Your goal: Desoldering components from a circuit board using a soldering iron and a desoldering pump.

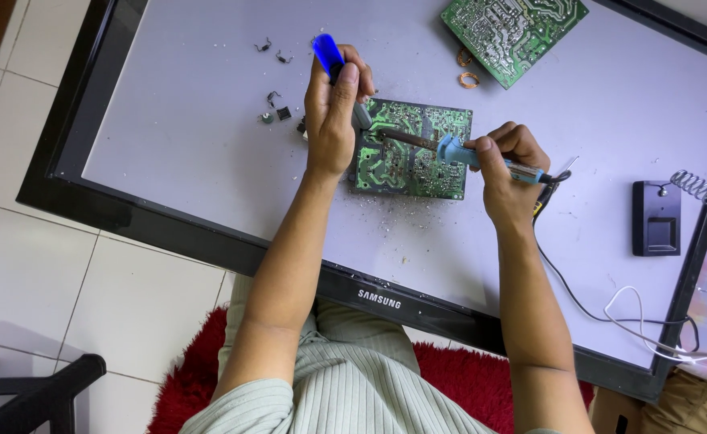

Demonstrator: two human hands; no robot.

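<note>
Soldering iron (482, 157) in right hand (508, 173) lies roughly level, tip leftward onto circuit board (412, 149).

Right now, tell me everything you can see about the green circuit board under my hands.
The green circuit board is rectangular and lies flat, solder side up, on a pale panel. Its face shows light traces and silvery solder points. The soldering iron in the right hand touches its upper left part; the left hand hovers at its left edge.

Bright, even daylight, soft glare on the pale panel (209, 120) at far left, short faint shadows under both hands (331, 112) and the green circuit board (411, 149), focus sharp throughout, mild wide-angle bending at the edges, near corners slightly dimmer
</note>
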